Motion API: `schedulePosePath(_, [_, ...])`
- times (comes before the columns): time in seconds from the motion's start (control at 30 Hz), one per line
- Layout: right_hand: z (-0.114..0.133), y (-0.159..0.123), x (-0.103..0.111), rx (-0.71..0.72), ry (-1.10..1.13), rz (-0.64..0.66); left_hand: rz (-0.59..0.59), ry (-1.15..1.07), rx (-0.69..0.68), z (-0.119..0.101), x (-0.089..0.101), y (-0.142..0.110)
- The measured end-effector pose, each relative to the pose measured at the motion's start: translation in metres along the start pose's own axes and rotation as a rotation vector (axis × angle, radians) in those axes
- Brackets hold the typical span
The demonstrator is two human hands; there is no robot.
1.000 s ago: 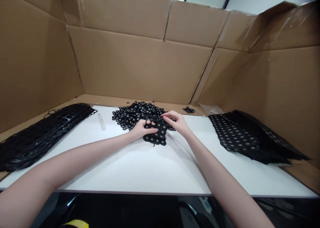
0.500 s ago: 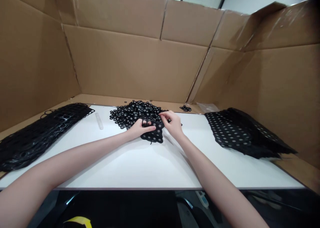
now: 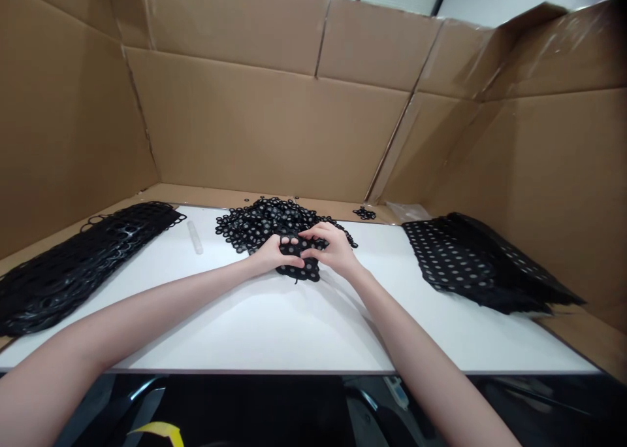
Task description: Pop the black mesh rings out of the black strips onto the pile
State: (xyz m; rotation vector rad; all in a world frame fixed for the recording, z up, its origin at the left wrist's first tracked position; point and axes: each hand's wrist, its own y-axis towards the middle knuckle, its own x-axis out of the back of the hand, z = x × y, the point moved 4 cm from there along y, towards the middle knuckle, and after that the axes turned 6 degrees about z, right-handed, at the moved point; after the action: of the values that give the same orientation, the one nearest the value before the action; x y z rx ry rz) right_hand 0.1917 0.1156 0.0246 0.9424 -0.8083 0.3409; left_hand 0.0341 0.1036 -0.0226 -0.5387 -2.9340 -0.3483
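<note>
A small black sheet with round holes (image 3: 298,270) is held up just in front of a heap of small black rings (image 3: 255,221). My left hand (image 3: 271,255) grips its left side, the thumb lying across the front and fingertips poking through holes near the top. At its upper right, my right hand (image 3: 333,248) has thumb and fingers closed on the sheet, the thumb close to my left thumb. The sheet's lower edge hangs free, with a thin strand sticking out below. Part of the ring heap is hidden behind the sheet and hands.
A stack of black perforated sheets (image 3: 88,264) lies along the left. More hole-punched black sheets (image 3: 460,257) lie at the right. A clear plastic strip (image 3: 194,238) rests near the left stack. Several rings (image 3: 364,213) lie behind. Cardboard walls (image 3: 264,120) enclose the white table (image 3: 245,336).
My right hand has come down from the heap's edge onto the sheet, its thumb and fingers now on the front and upper edge. My left hand keeps its hold.
</note>
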Motion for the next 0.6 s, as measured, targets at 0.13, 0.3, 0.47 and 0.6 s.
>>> schedulePosePath(0.13, [-0.004,-0.001,-0.003,-0.048,-0.045,-0.003,-0.020,0.074,-0.007,-0.006,-0.001,-0.002])
schedulePosePath(0.3, [-0.002,-0.001,-0.009,0.007,-0.098,0.098,-0.030,0.093,-0.008,-0.006,-0.002,0.000])
schedulePosePath(0.47, [0.008,-0.002,-0.016,0.011,-0.257,0.157,-0.010,0.069,-0.038,-0.008,-0.003,-0.001])
schedulePosePath(0.6, [0.012,-0.002,-0.022,-0.087,-0.282,0.148,-0.079,-0.002,0.001,-0.005,-0.001,-0.002])
